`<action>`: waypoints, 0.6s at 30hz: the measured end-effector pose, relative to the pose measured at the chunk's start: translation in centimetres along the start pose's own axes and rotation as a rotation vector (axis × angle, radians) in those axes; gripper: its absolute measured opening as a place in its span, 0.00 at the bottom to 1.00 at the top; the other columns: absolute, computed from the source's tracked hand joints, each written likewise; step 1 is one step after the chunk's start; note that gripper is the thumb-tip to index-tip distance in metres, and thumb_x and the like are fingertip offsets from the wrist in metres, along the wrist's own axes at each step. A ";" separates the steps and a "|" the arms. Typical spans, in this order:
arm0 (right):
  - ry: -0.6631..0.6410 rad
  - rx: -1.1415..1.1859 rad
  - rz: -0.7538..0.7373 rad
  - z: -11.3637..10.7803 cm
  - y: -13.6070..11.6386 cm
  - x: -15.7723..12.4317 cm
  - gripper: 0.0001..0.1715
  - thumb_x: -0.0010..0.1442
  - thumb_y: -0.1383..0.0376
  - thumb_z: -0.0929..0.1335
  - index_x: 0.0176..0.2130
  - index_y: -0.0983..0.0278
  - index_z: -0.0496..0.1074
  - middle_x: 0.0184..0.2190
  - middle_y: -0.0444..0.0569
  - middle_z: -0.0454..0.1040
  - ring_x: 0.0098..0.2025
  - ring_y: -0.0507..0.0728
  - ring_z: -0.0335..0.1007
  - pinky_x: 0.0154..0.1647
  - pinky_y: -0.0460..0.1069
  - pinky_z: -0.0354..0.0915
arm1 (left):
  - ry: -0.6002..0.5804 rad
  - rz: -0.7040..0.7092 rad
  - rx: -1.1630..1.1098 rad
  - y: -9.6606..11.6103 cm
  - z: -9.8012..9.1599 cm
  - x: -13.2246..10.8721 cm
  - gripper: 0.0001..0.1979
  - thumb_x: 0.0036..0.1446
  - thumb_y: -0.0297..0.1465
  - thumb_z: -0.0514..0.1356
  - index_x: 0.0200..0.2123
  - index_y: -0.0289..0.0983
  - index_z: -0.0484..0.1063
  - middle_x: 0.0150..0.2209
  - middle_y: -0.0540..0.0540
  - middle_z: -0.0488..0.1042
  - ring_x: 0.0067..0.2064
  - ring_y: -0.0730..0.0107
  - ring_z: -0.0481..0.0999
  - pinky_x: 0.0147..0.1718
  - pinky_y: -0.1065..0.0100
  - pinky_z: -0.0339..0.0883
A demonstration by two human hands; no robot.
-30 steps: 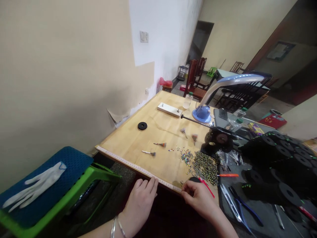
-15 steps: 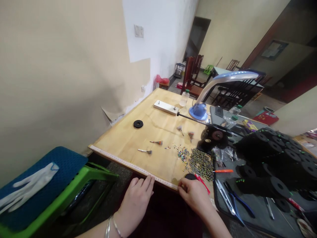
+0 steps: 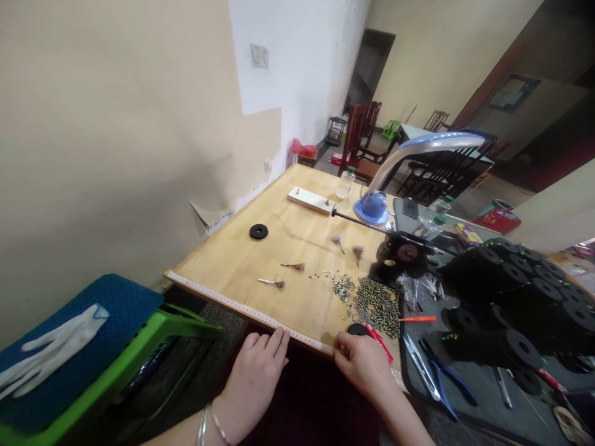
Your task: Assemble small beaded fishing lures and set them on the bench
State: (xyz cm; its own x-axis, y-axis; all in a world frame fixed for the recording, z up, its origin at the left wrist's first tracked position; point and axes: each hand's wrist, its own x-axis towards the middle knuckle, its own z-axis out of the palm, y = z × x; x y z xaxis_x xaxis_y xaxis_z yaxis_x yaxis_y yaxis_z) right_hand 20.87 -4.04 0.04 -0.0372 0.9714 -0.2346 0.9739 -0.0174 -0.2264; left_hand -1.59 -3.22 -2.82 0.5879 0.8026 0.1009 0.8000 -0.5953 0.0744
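My left hand (image 3: 255, 371) rests open with its fingertips on the table's front edge, on a paper tape measure (image 3: 242, 313) fixed along that edge. My right hand (image 3: 360, 365) lies curled at the edge further right, close to a black disc (image 3: 357, 329) and a red-handled tool (image 3: 379, 342). Whether its fingertips pinch something small is hidden. A heap of striped beads (image 3: 377, 306) and a smaller patch of multicoloured beads (image 3: 343, 288) lie just beyond it on the wooden table (image 3: 223, 279).
Small tufted pieces (image 3: 292, 267) lie on the table, with a black ring (image 3: 259, 231) and a pegged board (image 3: 310, 201) further back. A blue desk lamp (image 3: 372, 209) stands at the far right. On the right, a grey mat (image 3: 465, 390) holds pliers and stacked black discs. A green stool (image 3: 111, 347) with a white glove stands left.
The whole view has shifted slightly, and both hands stay at the table edge in nearly the same places. The right hand's fingers have moved a little closer to the black disc.
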 end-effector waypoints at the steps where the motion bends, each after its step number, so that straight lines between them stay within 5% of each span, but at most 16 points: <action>1: 0.006 -0.005 -0.001 0.2 0.0 0.0 0.09 0.55 0.68 0.65 0.27 0.60 0.75 0.24 0.47 0.79 0.27 0.56 0.73 0.24 0.46 0.48 | -0.002 -0.004 -0.013 0.0 -0.1 0.0 0.18 0.59 0.22 0.55 0.53 0.30 0.70 0.50 0.35 0.75 0.39 0.56 0.76 0.39 0.56 0.64; 10: 0.075 0.191 -0.026 0.4 0.2 -0.1 0.09 0.52 0.71 0.65 0.23 0.61 0.72 0.18 0.43 0.71 0.21 0.52 0.64 0.22 0.45 0.47 | 0.119 -0.012 -0.441 -0.9 -2.4 1.2 0.13 0.58 0.24 0.57 0.45 0.36 0.73 0.43 0.40 0.78 0.42 0.57 0.77 0.41 0.58 0.69; 14: 0.068 0.450 -0.061 0.3 0.3 -0.4 0.07 0.52 0.69 0.65 0.24 0.62 0.71 0.16 0.40 0.64 0.20 0.50 0.59 0.22 0.44 0.48 | 0.120 0.048 -0.817 0.9 -3.5 2.7 0.12 0.57 0.23 0.55 0.45 0.38 0.70 0.43 0.44 0.76 0.39 0.66 0.77 0.41 0.68 0.70; 18: 0.046 0.697 -0.068 0.4 0.2 -0.4 0.06 0.51 0.68 0.65 0.24 0.64 0.70 0.17 0.39 0.62 0.21 0.50 0.56 0.22 0.44 0.50 | 0.045 0.060 -0.841 2.9 -2.7 4.1 0.08 0.57 0.23 0.54 0.38 0.37 0.71 0.34 0.44 0.77 0.36 0.64 0.76 0.36 0.67 0.70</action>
State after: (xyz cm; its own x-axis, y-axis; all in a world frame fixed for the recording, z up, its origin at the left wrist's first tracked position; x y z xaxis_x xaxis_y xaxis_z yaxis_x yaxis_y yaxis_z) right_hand 20.95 -4.51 -0.28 -0.0682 0.9845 -0.1616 0.5986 -0.0892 -0.7961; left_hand 2.78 -1.75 0.50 0.6067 0.7773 0.1667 0.4012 -0.4804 0.7799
